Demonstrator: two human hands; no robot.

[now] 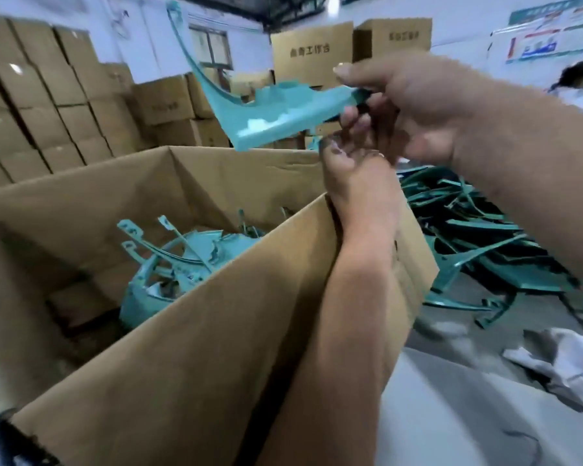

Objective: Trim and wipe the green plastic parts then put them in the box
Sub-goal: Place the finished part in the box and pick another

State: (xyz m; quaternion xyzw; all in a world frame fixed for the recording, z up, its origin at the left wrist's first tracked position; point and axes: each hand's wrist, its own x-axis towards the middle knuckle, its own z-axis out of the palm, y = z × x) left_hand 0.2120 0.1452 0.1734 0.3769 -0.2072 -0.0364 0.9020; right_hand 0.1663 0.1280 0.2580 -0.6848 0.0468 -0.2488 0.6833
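Head view, nearest first: the open cardboard box (189, 331) stands right in front of the person, close enough that a finished piece needs only a short drop. Trimmed green parts (169, 264) already lie heaped at its bottom. Above the box's right edge, the left hand (357, 183) reaches up with fingers loosely open beneath the right hand (414, 105), which pinches one corner of a curved green plastic part (276, 112). The part hangs out over the box opening, probably ready for release. Right of the box, on the floor, a darker pile of green parts (478, 237) waits. Stacked cartons (41, 105) line the far wall.
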